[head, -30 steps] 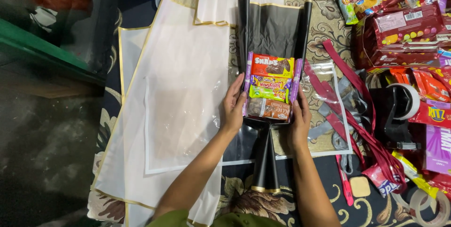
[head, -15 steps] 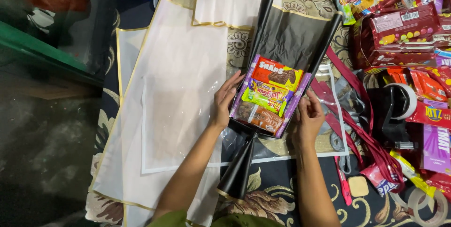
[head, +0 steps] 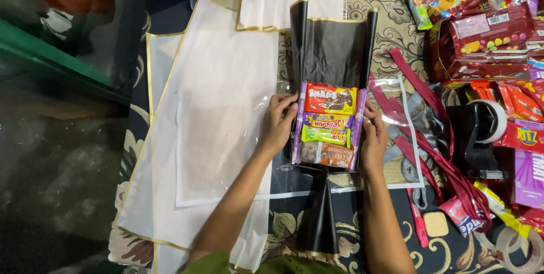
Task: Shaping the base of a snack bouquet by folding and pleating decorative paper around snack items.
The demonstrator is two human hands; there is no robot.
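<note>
At centre, a snack bundle (head: 327, 125) on black wrapping paper (head: 331, 53) is gripped at its side edges by left hand (head: 277, 124) and right hand (head: 373, 138); white sheets (head: 221, 109) lie at nine o'clock, crowded snack packets (head: 487, 30) at two.

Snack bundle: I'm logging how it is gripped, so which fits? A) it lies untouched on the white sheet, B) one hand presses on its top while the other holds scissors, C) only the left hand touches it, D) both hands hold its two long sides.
D: the left hand grips the left side of the snack bundle and the right hand the right side, over the black wrap.
</note>
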